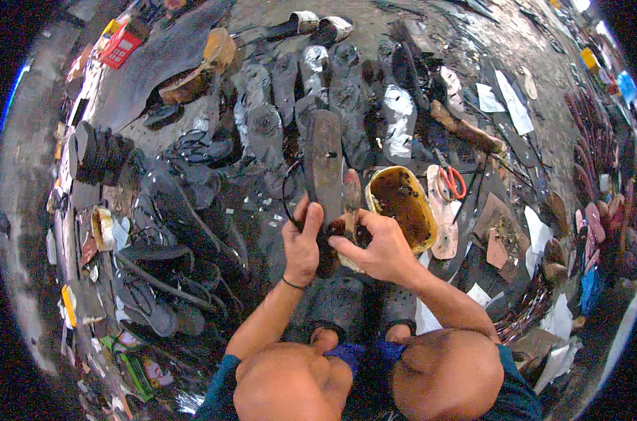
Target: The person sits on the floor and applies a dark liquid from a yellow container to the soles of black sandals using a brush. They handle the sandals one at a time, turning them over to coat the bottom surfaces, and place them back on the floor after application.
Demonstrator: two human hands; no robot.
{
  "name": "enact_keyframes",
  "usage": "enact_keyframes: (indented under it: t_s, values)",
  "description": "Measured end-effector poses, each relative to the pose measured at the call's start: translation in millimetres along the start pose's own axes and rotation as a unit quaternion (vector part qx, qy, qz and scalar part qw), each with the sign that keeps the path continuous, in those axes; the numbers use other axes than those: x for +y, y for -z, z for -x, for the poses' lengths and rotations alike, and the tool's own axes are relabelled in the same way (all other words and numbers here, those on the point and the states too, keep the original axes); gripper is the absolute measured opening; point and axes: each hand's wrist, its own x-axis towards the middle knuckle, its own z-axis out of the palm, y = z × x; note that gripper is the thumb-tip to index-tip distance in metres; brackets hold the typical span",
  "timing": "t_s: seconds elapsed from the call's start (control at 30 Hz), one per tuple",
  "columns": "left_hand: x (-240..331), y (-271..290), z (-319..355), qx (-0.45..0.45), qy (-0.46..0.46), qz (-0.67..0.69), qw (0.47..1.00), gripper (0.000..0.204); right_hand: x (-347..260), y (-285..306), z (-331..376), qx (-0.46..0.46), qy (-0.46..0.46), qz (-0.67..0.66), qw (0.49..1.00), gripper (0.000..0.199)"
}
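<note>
My left hand (303,242) is closed around the near end of a dark sandal (325,158), its long sole pointing away from me. A thin black strap loop (288,189) sticks out at the sandal's left side. In my right hand (381,245), fingers pinch a small brush (351,186) with a brownish handle pointing up. The brush's dark lower end is against or very close to the sole's right edge by my left thumb; contact is hard to make out. Just right of the brush stands a yellowish rectangular tub (434,228) with brown, sticky-looking residue inside.
Orange-handled scissors (451,184) lie on a pale sole (444,235) beside the tub. Several dark soles (266,133) are laid out ahead. Dark straps and sandals (171,259) are heaped at left. A wooden-handled tool (465,126) and white scraps (538,228) lie to the right.
</note>
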Motion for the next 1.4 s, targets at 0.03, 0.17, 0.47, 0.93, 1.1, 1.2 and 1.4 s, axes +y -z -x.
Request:
enact_keyframes:
  t_s: [0.03, 0.17, 0.47, 0.93, 1.1, 1.2, 1.4]
  values:
    - [1, -7, 3, 0.012, -0.020, -0.026, 0.999, 0.055, 6, 0, 0, 0.004, -0.013, -0.012, 1.000, 0.032]
    - [-6, -16, 5, 0.010, -0.033, 0.083, 0.996, 0.043, 24, -6, 0, -0.013, -0.043, -0.048, 0.998, 0.032]
    - [2, 25, -20, -0.069, 0.101, 0.271, 0.955, 0.048, 5, 12, -17, 0.030, -0.015, -0.212, 0.977, 0.027]
    - [-35, 43, -34, -0.064, 0.145, 0.107, 0.981, 0.075, 9, -32, -16, 0.033, 0.072, -0.218, 0.973, 0.027]
    - [0, -15, -20, -0.024, 0.080, 0.252, 0.964, 0.075, 7, 13, -44, 0.123, -0.005, -0.204, 0.971, 0.023]
    - [-4, 12, -33, -0.066, 0.078, 0.275, 0.956, 0.072, 20, -34, 1, 0.085, 0.073, -0.150, 0.982, 0.023]
    - [0, -3, -27, -0.066, 0.081, 0.302, 0.948, 0.073, 59, 1, -27, 0.168, 0.010, -0.139, 0.976, 0.023]
